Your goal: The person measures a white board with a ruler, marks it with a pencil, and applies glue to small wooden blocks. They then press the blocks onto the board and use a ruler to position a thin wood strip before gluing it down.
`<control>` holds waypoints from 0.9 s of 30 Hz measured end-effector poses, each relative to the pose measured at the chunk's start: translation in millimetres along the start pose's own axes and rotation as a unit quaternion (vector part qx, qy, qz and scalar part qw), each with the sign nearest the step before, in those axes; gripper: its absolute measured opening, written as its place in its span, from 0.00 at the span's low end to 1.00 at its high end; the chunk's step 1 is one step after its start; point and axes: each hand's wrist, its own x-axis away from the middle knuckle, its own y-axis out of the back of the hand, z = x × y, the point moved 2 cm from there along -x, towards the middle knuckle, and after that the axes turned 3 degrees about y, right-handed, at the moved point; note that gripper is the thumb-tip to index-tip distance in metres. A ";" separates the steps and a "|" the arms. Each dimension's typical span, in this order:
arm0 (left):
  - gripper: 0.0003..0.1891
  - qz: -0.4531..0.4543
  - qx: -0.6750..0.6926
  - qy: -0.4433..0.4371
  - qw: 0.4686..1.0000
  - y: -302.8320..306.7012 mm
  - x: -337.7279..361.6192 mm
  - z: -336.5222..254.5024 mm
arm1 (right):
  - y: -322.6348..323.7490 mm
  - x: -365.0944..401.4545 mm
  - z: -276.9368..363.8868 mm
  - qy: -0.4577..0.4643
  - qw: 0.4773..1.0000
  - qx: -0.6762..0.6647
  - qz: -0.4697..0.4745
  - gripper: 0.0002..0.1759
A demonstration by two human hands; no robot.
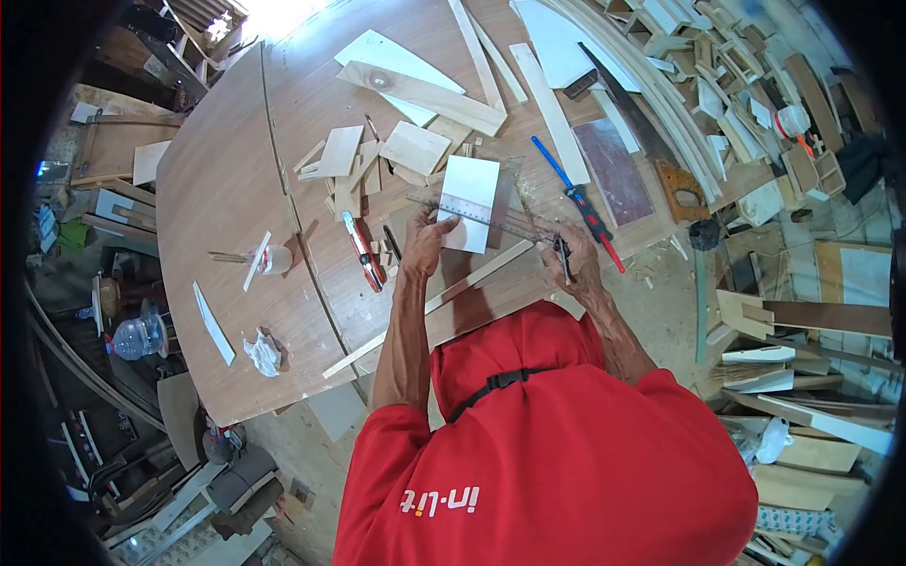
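A small white rectangular board (472,179) lies near the table's front edge with a clear ruler (491,218) slanted across it. My left hand (424,242) is closed at the board's left edge, thumb on the board and ruler, gripping them. My right hand (574,255) is at the ruler's right end, fingers closed around a dark pen or pencil (564,259); its tip is hard to make out. Left of my left hand lies a red-and-white utility knife (362,251). A long blue-and-red tool (578,203) rests beyond my right hand.
Wood offcuts (415,146) are scattered beyond the board. A thin wooden strip (453,300) runs along the front edge. A handsaw (681,191) sits at the right, a jar (275,259) and crumpled white plastic (263,354) at the left. Scrap wood (727,85) is piled past the right edge.
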 end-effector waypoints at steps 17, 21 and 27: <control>0.10 0.016 0.135 0.038 0.990 -16.4 20.8 -14.8 | 35.0 -30.4 11.6 0.045 0.998 0.017 0.034 0.18; 0.09 0.023 0.154 0.017 0.988 -21.8 20.6 -16.1 | 36.5 -35.4 7.6 0.010 1.000 0.009 0.027 0.15; 0.11 -0.006 0.098 -0.032 0.995 -27.7 19.6 -22.2 | 42.5 -44.8 13.0 0.025 1.000 0.016 0.010 0.11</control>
